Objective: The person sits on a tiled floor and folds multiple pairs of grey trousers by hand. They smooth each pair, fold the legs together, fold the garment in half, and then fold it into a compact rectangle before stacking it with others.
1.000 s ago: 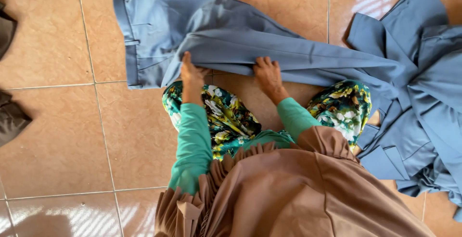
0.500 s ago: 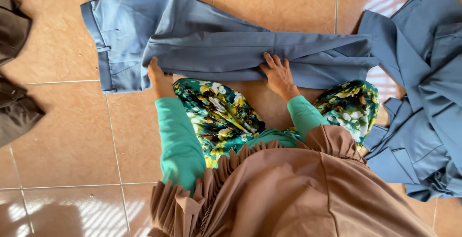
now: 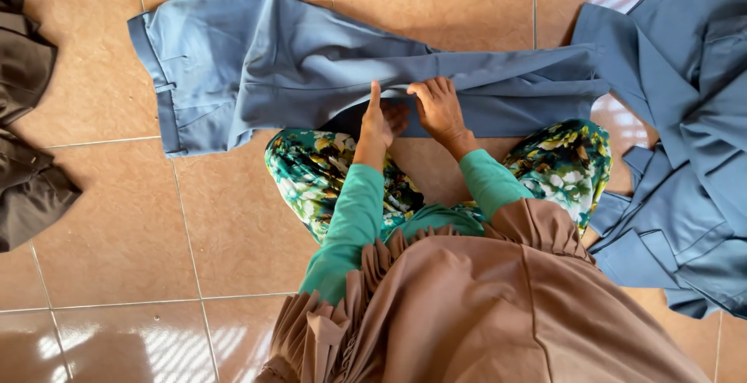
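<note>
Left hand (image 3: 378, 122) inward — trousers (image 3: 296, 64) beneath.

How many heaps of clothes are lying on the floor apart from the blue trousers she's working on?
2. A pile of blue garments lies at the right edge, and some dark brown clothes lie at the left edge. Both run out of view, so more may be hidden.

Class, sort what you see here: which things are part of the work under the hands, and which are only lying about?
In hand:
blue trousers, spread on the floor
left hand, on them
right hand, on them

Lying about:
blue clothes pile, right
dark clothes, left
tiled floor
</note>
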